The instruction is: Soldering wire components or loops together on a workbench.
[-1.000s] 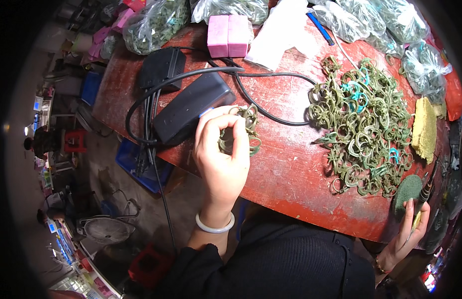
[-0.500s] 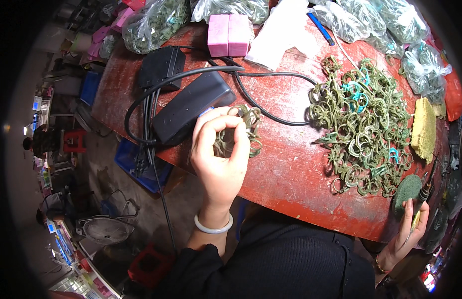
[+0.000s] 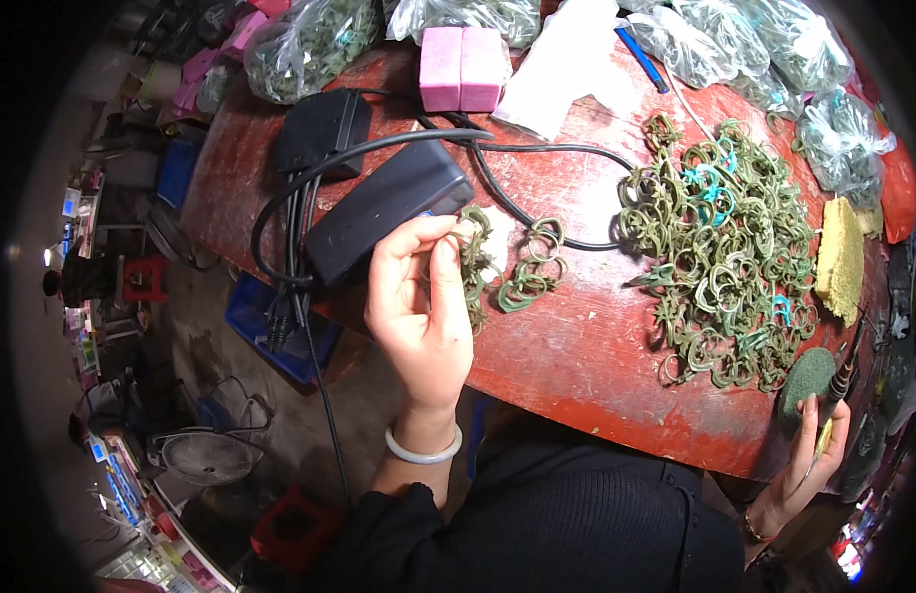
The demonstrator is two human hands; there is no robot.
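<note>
My left hand (image 3: 418,306) is pinched, thumb and forefinger closed on a small green ring piece (image 3: 474,252). It is held over the table's near left part, beside a long black box (image 3: 387,212). Just right of it, a few green rings (image 3: 533,272) lie on the table, with a pale patch between. My right hand (image 3: 806,460) is at the right edge, fingers closed round a slim pen-like tool (image 3: 841,383) with a black ribbed part and a yellowish part. Next to its fingertips is a round dark green pad (image 3: 808,378). A large pile of green rings (image 3: 725,257), some turquoise, covers the table's right half.
The red worn table (image 3: 577,366) also bears a black adapter (image 3: 325,128), looping black cables (image 3: 498,188), pink blocks (image 3: 463,69), white paper (image 3: 562,69), a blue pen-like stick (image 3: 642,59) and a yellow sponge (image 3: 839,257). Filled plastic bags (image 3: 794,49) line the far edge.
My left hand has shifted slightly left and turned. Several rings bunched at its fingers earlier now show separately on the table to its right. My right hand stays put.
</note>
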